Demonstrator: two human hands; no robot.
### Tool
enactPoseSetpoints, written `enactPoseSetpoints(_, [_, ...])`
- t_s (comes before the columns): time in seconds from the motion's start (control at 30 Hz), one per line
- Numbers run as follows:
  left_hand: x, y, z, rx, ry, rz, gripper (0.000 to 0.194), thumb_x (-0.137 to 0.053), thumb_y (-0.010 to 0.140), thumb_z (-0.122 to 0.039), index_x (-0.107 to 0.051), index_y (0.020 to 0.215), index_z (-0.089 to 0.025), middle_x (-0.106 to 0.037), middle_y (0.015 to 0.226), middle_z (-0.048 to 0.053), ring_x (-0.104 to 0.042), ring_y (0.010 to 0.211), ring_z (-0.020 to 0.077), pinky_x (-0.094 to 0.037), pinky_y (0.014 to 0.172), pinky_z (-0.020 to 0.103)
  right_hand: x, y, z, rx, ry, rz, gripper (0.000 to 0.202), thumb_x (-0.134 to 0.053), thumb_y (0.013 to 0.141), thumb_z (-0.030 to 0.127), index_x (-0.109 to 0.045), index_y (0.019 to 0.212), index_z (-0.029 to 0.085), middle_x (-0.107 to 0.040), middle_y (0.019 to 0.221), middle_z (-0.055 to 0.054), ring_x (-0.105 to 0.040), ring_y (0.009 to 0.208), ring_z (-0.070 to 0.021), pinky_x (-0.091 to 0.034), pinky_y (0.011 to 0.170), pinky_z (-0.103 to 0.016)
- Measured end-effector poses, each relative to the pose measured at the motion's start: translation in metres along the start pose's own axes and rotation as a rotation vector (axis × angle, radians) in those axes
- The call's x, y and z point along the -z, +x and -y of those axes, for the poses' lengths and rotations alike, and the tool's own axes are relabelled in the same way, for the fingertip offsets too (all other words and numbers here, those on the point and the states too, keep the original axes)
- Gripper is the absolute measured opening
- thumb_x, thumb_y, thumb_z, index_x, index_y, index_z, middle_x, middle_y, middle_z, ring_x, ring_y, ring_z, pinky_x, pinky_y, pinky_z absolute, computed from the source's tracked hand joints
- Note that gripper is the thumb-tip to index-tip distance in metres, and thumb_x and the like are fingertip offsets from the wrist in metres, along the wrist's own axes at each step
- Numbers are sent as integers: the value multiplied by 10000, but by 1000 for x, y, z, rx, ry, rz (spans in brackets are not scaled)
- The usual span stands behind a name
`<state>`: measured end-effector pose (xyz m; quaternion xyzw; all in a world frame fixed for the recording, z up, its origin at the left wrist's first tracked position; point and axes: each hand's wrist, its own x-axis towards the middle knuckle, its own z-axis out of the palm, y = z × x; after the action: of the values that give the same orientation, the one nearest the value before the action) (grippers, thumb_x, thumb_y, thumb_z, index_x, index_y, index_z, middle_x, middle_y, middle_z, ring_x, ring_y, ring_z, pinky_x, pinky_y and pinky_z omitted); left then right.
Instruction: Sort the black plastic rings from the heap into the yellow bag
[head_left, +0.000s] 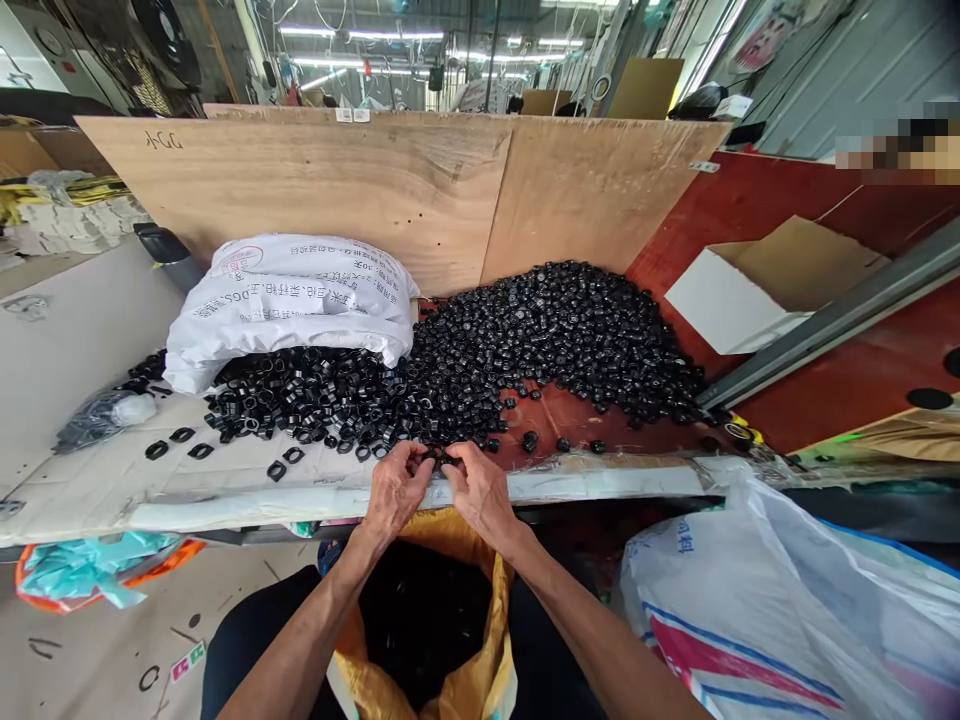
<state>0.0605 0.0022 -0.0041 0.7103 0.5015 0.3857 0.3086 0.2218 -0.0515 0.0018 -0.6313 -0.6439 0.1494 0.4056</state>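
My left hand (399,487) and my right hand (480,492) meet at the table's front edge, thumbs and fingertips pinched close together. Between them are small black parts, partly hidden by the fingers. Just beyond lies a heap of black rings (300,395) on the left, which runs into a large pile of small black pieces (555,325) on the right. Below my hands, between my legs, an open yellow sack (499,620) holds many dark pieces.
A stuffed white sack (292,300) rests on the rings at the back left. Behind stands a plywood board (360,190). An open box (750,300) is at the right, above a metal bar (840,320). A large white bag (720,590) stands at the lower right.
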Motion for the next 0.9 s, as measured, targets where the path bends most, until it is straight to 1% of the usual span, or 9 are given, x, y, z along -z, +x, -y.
enactPoseSetpoints(0.13, [8,3,3,40,-267,36,251,-712,867,-301,-764,1092,-202,-738,889,28,-679,773,171,-553,740,292,-3,-3,3,24,335,-21,191,-622,948,220,-708,1118,212,-752,1086,-73,-722,911,-199,-574,744,-272])
enactPoseSetpoints(0.23, [19,4,4,20,-455,140,237,-769,834,-298,-803,1049,-208,-737,1010,55,-687,860,179,-567,792,303,-9,-3,6,41,464,-23,212,-640,946,239,-759,1122,230,-735,1124,-79,-714,988,-205,-591,782,-283])
enactPoseSetpoints(0.33, [25,5,3,17,-568,193,240,-833,783,-278,-820,1012,-207,-723,1096,69,-668,839,157,-566,789,297,-13,-3,7,-1,566,-21,242,-655,949,271,-784,1154,257,-716,1164,-83,-702,1032,-208,-597,816,-298])
enactPoseSetpoints(0.43, [27,3,1,108,-700,221,278,-866,764,-277,-808,1024,-196,-739,1182,85,-696,909,172,-574,875,323,-14,-3,10,-114,695,-37,282,-730,887,308,-779,1161,260,-722,1159,-75,-709,1004,-211,-607,810,-309])
enactPoseSetpoints(0.53, [28,0,-2,204,-816,247,306,-875,773,-275,-775,1049,-187,-777,1110,72,-724,959,190,-573,939,339,-13,-2,13,-316,845,-56,376,-800,816,363,-731,1166,247,-750,983,-43,-736,864,-212,-625,719,-313])
enactPoseSetpoints(0.6, [30,-1,-4,212,-866,239,309,-881,773,-264,-752,1044,-188,-782,1049,54,-734,932,181,-581,916,321,-11,0,15,-397,894,-37,369,-827,790,408,-719,1097,234,-746,867,-24,-747,807,-220,-635,702,-325])
enactPoseSetpoints(0.67, [32,-2,-6,199,-904,225,313,-887,768,-251,-734,1035,-192,-777,1023,41,-738,913,173,-585,893,305,-7,2,16,-396,878,-22,343,-846,772,428,-734,1025,223,-744,852,-24,-754,826,-227,-640,771,-347])
enactPoseSetpoints(0.77, [33,-3,-9,171,-935,197,312,-896,758,-239,-723,1013,-192,-762,1017,34,-731,902,163,-584,887,295,-3,3,17,-350,840,-42,314,-853,766,412,-773,1004,222,-734,970,-33,-756,880,-218,-627,865,-356])
enactPoseSetpoints(0.9, [33,-5,-12,119,-926,93,298,-903,752,-239,-721,982,-189,-733,960,20,-691,865,139,-572,836,261,-2,1,19,-351,886,9,298,-828,791,423,-773,1008,227,-698,1052,-39,-768,867,-226,-650,790,-355])
